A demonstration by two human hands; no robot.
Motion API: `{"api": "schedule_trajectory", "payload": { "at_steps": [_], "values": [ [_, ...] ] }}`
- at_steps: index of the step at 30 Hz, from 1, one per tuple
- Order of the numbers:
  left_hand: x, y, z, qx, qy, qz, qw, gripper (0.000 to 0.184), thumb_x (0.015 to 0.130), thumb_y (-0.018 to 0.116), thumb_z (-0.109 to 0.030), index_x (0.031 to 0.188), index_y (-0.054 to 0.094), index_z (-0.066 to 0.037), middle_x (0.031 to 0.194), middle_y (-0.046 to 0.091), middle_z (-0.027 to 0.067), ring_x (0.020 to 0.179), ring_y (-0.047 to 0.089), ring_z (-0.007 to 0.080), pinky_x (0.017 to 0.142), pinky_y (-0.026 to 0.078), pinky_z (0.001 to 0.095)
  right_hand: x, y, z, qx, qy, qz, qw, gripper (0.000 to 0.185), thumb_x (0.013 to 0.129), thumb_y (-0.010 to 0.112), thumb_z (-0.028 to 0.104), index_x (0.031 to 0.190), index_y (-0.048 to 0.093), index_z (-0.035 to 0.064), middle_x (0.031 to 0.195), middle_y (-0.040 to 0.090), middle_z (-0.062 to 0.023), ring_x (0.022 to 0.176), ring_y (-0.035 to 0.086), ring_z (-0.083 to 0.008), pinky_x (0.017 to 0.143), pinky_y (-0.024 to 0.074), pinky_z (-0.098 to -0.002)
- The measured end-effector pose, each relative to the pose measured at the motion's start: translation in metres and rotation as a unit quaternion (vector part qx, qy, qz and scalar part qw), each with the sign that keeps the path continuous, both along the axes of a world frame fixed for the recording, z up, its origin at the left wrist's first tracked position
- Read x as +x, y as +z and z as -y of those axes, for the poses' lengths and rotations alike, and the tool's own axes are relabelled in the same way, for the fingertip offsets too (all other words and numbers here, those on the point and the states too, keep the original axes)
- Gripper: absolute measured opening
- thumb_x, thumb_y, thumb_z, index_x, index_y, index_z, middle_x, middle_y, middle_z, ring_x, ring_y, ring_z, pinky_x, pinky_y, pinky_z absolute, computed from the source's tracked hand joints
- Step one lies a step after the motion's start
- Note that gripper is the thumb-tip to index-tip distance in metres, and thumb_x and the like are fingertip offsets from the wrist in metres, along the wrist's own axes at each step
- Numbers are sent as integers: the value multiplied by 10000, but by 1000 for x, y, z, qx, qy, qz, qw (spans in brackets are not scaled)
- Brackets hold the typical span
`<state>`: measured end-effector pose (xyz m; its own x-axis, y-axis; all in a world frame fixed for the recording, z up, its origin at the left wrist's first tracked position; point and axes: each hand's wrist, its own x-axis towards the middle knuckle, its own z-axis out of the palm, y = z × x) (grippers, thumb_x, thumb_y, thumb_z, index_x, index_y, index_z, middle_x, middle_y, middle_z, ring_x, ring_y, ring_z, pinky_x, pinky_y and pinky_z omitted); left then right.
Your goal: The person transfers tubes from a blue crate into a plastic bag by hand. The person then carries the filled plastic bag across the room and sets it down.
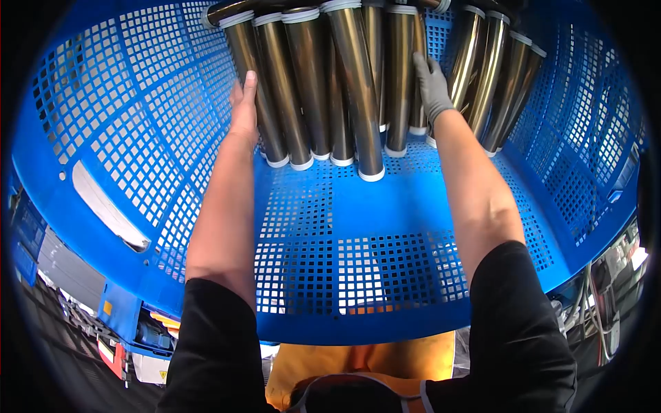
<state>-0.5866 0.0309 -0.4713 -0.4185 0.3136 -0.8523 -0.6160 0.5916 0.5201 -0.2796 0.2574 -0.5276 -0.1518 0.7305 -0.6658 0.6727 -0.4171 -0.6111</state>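
Several dark bronze tubes with white end rings lean in a row inside a blue perforated crate. My left hand is bare and lies along the outer side of the leftmost tube, thumb pointing up and part of the fingers hidden. Wearing a grey glove, my right hand has its fingers extended at the right side of the middle group, beside a narrow visible tube. Whether either palm presses on a tube cannot be made out.
More bronze tubes lean at the crate's right side, and another tube lies across the top. The crate's perforated left wall rises beside my left arm. Below the front rim is a yellow-orange surface. Cables hang outside at right.
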Motion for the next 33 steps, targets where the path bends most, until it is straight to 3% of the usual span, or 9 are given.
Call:
{"api": "schedule_trajectory", "payload": {
  "at_steps": [2,10,11,16,19,21,22,25,33],
  "values": [
    [10,7,-5,-122,-149,-168,967,1014,846,548,-676,1526,159,-34,1588,125,184,1469,118,324,1178,168,447,11,-15,12,-121,-61,-114,984,1078,795,626,675,1454,271,-100,1441,420,-242,1351,400,-300,1119,294,-365],
    [39,33,-11,-9,-252,-287,924,955,794,740,-483,1476,271,-5,1436,410,203,1344,386,309,1112,317,373,23,13,-3,-387,-105,-292,869,562,911,640,414,1324,497,62,1209,622,-61,1082,602,-162,971,479,-345],
    [37,26,-8,-14,-219,-264,939,909,798,758,-429,1466,295,-21,1372,488,179,1283,459,286,1077,358,359,24,11,2,-399,-106,-296,861,569,886,673,415,1308,515,67,1180,637,-54,1039,624,-170,923,512,-366],
    [16,26,-16,-5,-115,46,992,869,834,729,-430,1486,282,-70,1417,447,165,1307,430,283,1071,363,384,13,34,25,-283,20,-203,937,1113,793,764,408,1508,51,-61,1484,351,-214,1377,332,-233,1151,221,-346],
    [6,5,8,-22,-137,63,988,865,848,711,-443,1494,269,-74,1444,417,162,1337,391,284,1091,337,400,8,44,21,-280,43,-223,933,1052,822,738,399,1516,71,-25,1494,350,-181,1373,342,-232,1151,225,-344],
    [8,-7,17,-43,-160,51,985,870,851,704,-452,1498,260,-76,1461,397,161,1355,368,283,1104,320,405,6,35,12,-365,-109,-327,865,916,865,699,379,1512,159,20,1474,391,-139,1362,359,-230,1156,223,-352],
    [9,-8,14,-21,-128,88,988,886,848,704,-463,1503,248,-79,1485,366,152,1371,341,285,1115,302,409,4,25,6,-408,-163,-363,822,750,894,678,345,1472,281,79,1399,474,-94,1281,454,-215,1108,336,-378],
    [8,-17,15,24,-63,156,985,906,848,693,-495,1507,231,-79,1536,294,135,1410,275,294,1140,263,429,-9,18,2,-329,-171,-352,860,665,873,719,312,1409,375,123,1233,576,-74,1099,579,-178,924,518,-374],
    [12,-40,16,54,-17,217,975,831,862,707,-434,1462,297,-32,1484,381,127,1371,355,272,1135,288,417,25,37,7,-337,-120,-316,879,726,868,729,262,1447,311,131,1268,551,-79,1131,564,-177,957,500,-377]
  ]
}}
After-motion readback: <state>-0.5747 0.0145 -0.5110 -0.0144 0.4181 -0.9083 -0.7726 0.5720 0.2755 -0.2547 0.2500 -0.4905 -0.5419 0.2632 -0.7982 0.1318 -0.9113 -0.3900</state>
